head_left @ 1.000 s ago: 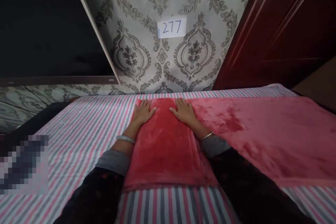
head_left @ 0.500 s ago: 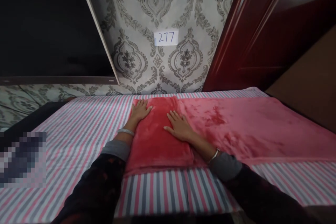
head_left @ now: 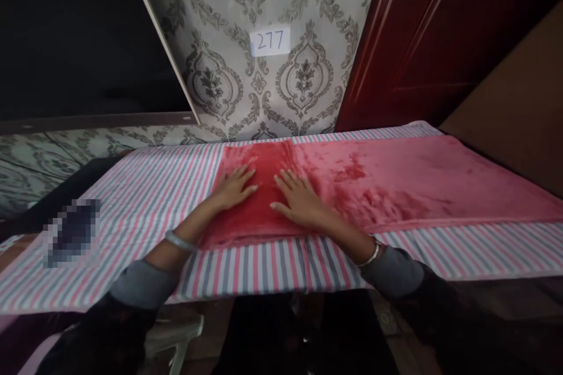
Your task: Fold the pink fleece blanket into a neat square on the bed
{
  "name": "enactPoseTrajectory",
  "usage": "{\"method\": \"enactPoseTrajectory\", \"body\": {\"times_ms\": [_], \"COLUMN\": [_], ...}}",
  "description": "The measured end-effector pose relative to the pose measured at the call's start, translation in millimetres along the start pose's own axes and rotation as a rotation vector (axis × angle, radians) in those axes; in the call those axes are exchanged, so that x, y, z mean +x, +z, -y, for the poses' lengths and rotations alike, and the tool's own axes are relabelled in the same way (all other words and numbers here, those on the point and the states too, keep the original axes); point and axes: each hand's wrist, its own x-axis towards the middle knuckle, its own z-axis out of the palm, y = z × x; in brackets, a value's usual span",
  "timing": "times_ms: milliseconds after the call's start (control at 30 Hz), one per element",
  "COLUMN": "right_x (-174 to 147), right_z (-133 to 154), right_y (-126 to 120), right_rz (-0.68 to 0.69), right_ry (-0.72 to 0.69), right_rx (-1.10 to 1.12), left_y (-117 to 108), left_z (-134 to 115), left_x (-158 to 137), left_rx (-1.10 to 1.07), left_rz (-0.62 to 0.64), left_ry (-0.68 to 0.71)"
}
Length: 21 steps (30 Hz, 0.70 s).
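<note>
"What was spread out?"
"A striped cloth (head_left: 149,193), with the red blanket (head_left: 409,181) on top, its left end folded."
"And the hands?"
"Left hand (head_left: 233,189) and right hand (head_left: 299,199) both rested palm-down on that folded end, fingers spread."

At the back edge of the counter (head_left: 145,187), the patterned wall (head_left: 264,99) stops any reach; a television (head_left: 79,35) blocks above its left part, a brown panel (head_left: 505,105) at the right. The left forearm (head_left: 162,255) and right forearm (head_left: 349,237) bar the front edge, leaving passage between them, above the blanket (head_left: 259,217), up between left hand (head_left: 232,189) and right hand (head_left: 301,202).
</note>
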Motion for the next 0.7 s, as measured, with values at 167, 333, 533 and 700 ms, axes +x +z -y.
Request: {"method": "enactPoseTrajectory", "body": {"times_ms": [167,333,533,700], "right_x": [-24.3,-26.7,-42.4,-57.9], "right_z": [-1.6,-7.4,-17.3,-35.2], "right_y": [23.3,24.1,26.3,35.8], "right_rz": [0.046,0.009,-0.012,-0.076], "right_ry": [0.001,-0.009,-0.019,-0.059], "right_rx": [0.007,0.021,-0.032,-0.006], "left_y": [28.9,30.0,20.9,26.5], "left_z": [-19.9,-20.1,-1.6,19.0], "left_x": [-40.7,-37.9,-48.0,-86.4], "left_rx": [0.155,0.138,-0.266,-0.94], "left_rz": [-0.077,-0.12,-0.28,-0.622], "left_ry": [-0.027,-0.011,-0.067,-0.488]}}
